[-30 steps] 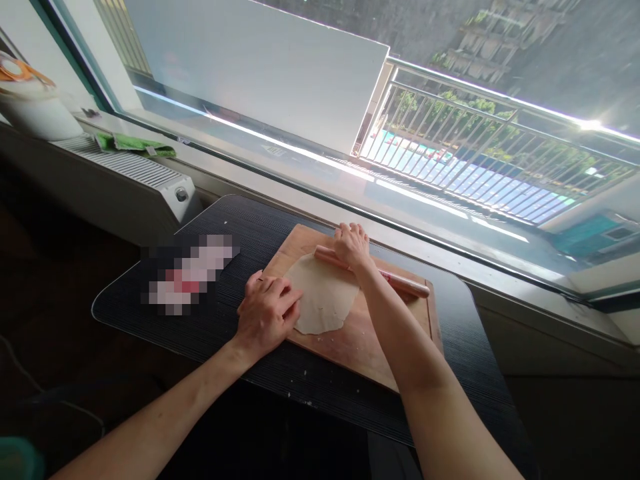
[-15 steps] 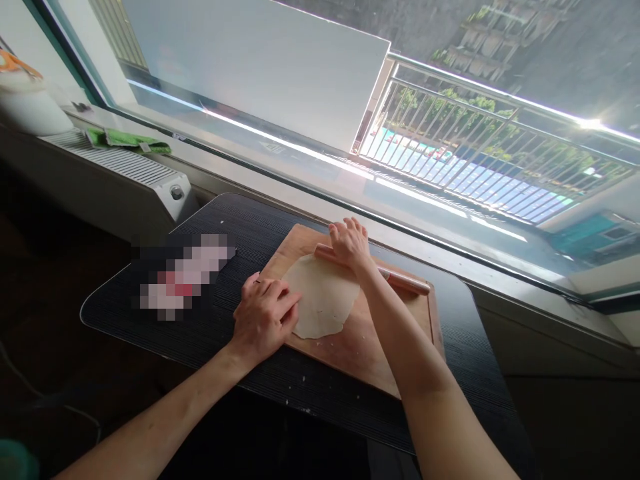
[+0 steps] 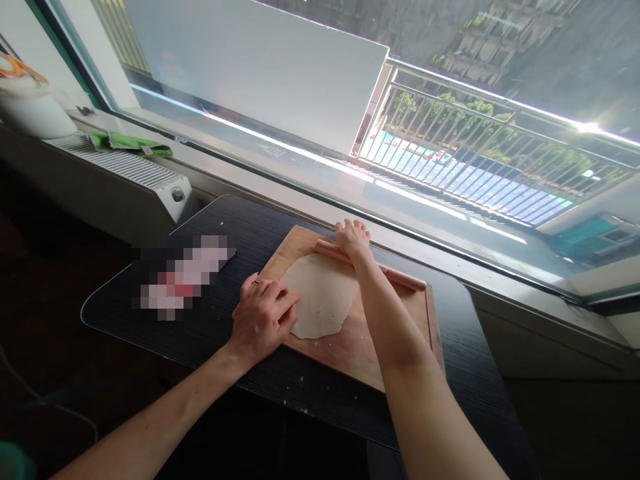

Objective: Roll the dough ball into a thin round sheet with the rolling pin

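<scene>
A flat, roughly round sheet of dough [image 3: 320, 300] lies on a wooden board [image 3: 367, 357]. Across its far edge sits a wooden rolling pin [image 3: 405, 276], angled down to the right. My right hand [image 3: 354, 241] is laid over the pin near its left part, with the fingers bent over its far side; the forearm hides part of the pin. At the dough's left edge rests my left hand [image 3: 265, 310], fingers apart and a little bent, holding nothing. Its fingertips touch the sheet, and it covers the board's left corner.
The dark table [image 3: 210, 347] carries the board and has small white crumbs near its front edge. A blurred-out pinkish item [image 3: 183, 277] lies on the left. Behind runs a window sill; a radiator [image 3: 135, 167] with a green cloth [image 3: 130, 145] and a white pot [image 3: 35, 110] stand left.
My right hand and the rolling pin have shifted slightly away from me, towards the window. My left hand has stayed nearly in place at the dough's edge.
</scene>
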{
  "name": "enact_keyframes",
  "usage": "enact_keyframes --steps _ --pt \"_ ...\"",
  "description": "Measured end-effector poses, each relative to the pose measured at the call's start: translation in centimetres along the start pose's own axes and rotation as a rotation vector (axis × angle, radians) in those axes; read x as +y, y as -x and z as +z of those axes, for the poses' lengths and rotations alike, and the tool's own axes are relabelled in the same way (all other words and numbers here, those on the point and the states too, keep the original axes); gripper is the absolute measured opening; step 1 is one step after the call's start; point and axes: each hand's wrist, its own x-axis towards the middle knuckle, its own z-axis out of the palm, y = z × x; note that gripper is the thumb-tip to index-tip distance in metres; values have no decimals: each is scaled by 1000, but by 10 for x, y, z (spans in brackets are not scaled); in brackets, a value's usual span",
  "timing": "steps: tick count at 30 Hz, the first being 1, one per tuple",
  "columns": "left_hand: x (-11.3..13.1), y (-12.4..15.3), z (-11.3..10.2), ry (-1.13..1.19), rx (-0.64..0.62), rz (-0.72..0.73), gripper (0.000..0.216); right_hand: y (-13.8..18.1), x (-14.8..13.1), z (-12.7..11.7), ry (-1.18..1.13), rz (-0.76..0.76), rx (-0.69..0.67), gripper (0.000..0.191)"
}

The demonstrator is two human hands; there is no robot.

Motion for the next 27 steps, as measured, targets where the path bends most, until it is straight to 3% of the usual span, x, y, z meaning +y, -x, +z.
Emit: enact_keyframes --steps 3,6,8,12,19,25,27 --pt "1 -1 0 2 7 -5 19 17 2 2 42 -137 -77 42" --pt "1 -1 -1 -4 -2 1 19 43 5 9 99 -338 -22 40" --pt "1 0 -1 -10 -6 6 19 40 5 9 82 -300 17 42" --pt "-1 0 0 -14 -5 6 19 13 2 3 17 -100 -30 45" --pt "-1 0 0 -12 -10 18 19 61 -1 12 109 -367 45 45" --pt "-2 1 0 -18 -9 17 20 6 -2 1 53 -63 -48 47" --pt "-1 1 0 -15 -8 15 20 14 -3 2 76 -119 -66 46"
